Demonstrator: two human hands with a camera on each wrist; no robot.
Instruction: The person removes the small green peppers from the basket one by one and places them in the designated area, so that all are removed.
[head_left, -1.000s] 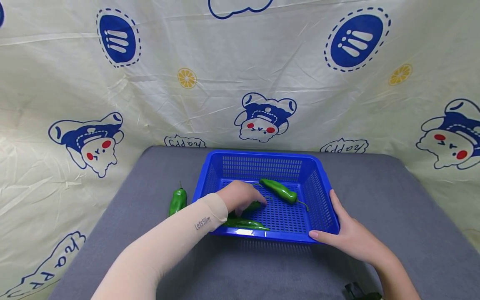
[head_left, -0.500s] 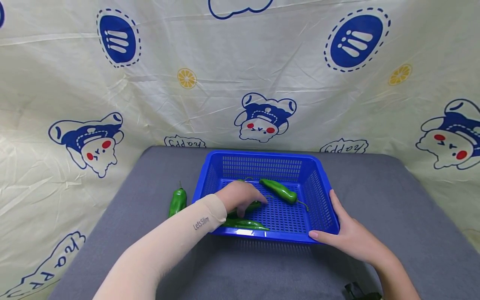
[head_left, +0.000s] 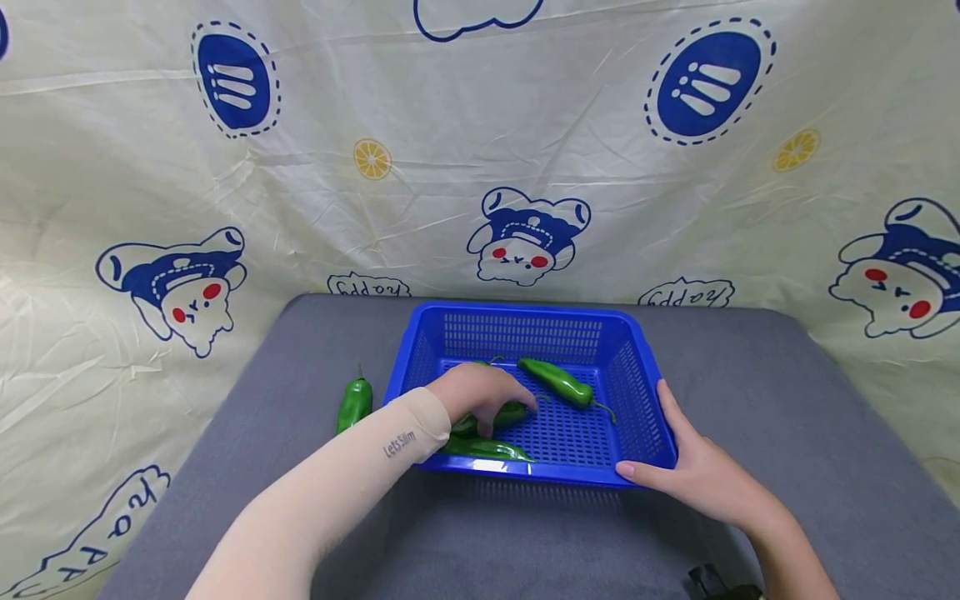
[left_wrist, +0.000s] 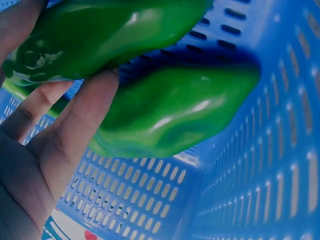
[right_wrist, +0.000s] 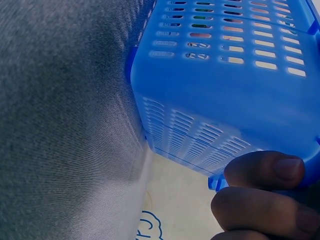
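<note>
- The right hand [head_left: 701,471] stays curled round the near right corner of the blue basket [head_left: 577,474], seemingly steadying it; no change there.
- Just inside the basket's near wall, one green pepper [head_left: 491,448] lies unmoved.
- Over the basket's left half, the left hand [head_left: 487,390] pinches a dark pepper [left_wrist: 120,35] between thumb and fingers; over the last second the hand has edged slightly rightward and more of this pepper shows.
- Beyond it, against the basket's left wall, lies a mostly hidden pepper [left_wrist: 175,112]; its stem has shifted left, so I judge the placing inside is being adjusted, not finished.
- Toward the basket's far right, a pepper [head_left: 558,382] lies unmoved.
- Left of the basket, a loose pepper [head_left: 354,406] rests unmoved on the counter [head_left: 750,375], apparently untouched so far.
</note>
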